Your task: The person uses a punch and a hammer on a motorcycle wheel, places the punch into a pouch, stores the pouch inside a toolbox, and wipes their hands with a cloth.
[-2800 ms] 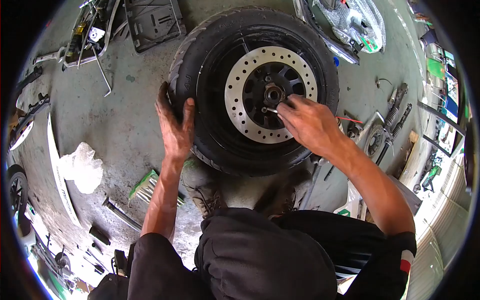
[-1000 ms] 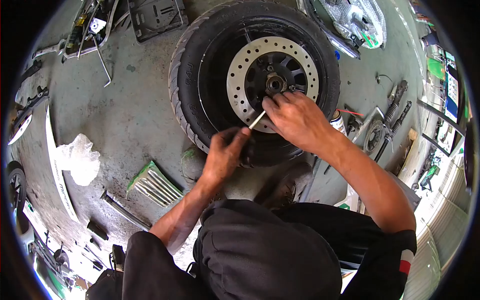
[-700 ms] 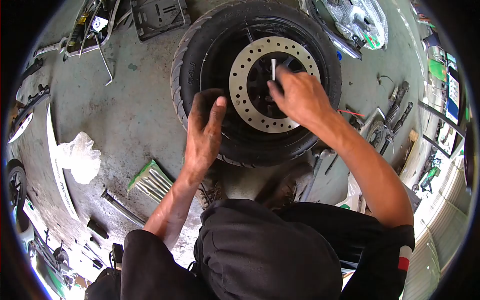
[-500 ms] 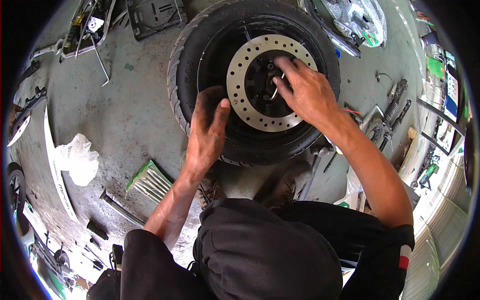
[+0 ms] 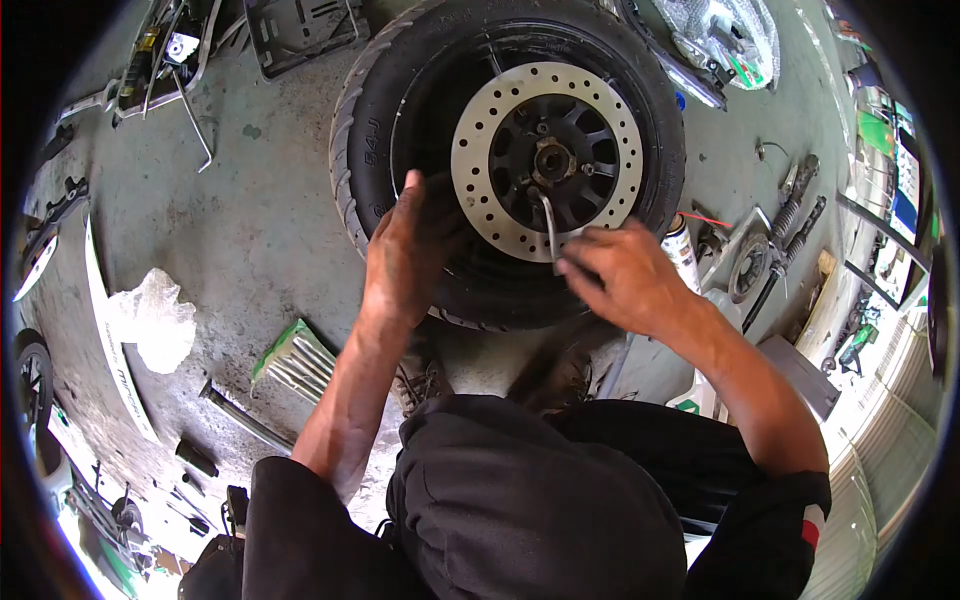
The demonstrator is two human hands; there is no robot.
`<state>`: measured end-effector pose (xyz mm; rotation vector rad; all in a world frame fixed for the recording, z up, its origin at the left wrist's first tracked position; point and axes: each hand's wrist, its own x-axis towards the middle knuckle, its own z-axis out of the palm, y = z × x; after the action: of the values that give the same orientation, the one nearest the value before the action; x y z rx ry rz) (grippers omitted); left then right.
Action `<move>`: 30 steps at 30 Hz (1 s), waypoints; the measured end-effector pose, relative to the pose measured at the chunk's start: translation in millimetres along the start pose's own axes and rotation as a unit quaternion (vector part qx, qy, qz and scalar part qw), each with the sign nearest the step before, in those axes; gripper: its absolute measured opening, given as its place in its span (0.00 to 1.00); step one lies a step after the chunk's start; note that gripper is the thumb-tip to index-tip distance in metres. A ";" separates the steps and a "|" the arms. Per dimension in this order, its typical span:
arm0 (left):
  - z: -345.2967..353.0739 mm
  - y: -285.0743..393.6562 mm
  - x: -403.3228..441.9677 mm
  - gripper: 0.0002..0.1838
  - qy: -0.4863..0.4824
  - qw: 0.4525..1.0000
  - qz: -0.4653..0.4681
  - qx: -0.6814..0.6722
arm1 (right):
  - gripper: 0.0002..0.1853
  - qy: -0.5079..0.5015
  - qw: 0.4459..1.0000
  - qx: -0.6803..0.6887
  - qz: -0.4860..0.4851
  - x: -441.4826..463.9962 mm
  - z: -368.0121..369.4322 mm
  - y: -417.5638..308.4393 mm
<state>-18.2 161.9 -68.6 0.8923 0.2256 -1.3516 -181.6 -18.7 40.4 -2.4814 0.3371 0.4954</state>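
Note:
A motorcycle wheel [image 5: 365,165] with a black tire lies flat on the floor, its drilled brake disc [image 5: 472,178] facing up. An L-shaped hex key [image 5: 551,226] stands with its short end at a bolt near the hub [image 5: 553,160]. My right hand [image 5: 628,277], slightly blurred, pinches the long end of the key near the disc's lower edge. Over the left side of the wheel rests my left hand [image 5: 400,265], thumb stretched out and fingers spread toward the dark rim. Those fingers are smeared and partly lost against the black.
Left of my legs lie a green-edged pack of metal tools [image 5: 298,362], a long bolt [image 5: 245,418] and crumpled plastic [image 5: 155,320]. To the right are a spray can [image 5: 681,250] and shock absorbers [image 5: 790,225]. A black plastic tray [image 5: 308,35] and bubble-wrapped part [image 5: 725,40] lie beyond the wheel.
My right hand has moved from the hub down toward the disc's lower edge, with the hex key now pointing toward me. My left hand has turned, its thumb now pointing up.

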 end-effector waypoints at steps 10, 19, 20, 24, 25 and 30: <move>4.0 9.3 -30.5 0.51 -0.001 1.000 0.015 -0.020 | 0.12 0.095 0.992 0.036 0.069 61.3 -19.8 -3.6; 15.9 6.7 -19.4 0.44 0.031 0.997 -0.018 0.065 | 0.10 -0.089 0.992 0.007 0.095 8.1 -5.8 10.7; 19.1 5.0 -16.2 0.42 0.031 0.994 -0.024 0.098 | 0.10 -0.084 0.993 0.041 0.078 8.8 -1.5 5.0; 23.9 1.6 -4.9 0.40 0.018 0.997 -0.061 0.052 | 0.11 -0.055 0.989 0.136 0.031 25.7 4.5 -13.7; 21.7 -3.0 -3.2 0.40 0.015 0.998 -0.052 -0.010 | 0.11 -0.029 0.988 0.152 0.024 29.9 4.2 -15.2; 20.1 -12.7 -4.7 0.38 0.023 0.998 -0.031 -0.054 | 0.15 0.018 0.999 0.028 -0.003 50.1 -7.4 -11.5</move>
<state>-37.7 152.6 -57.8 0.8314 0.3603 -1.3643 -130.6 -20.2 30.7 -2.4393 0.3525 0.4345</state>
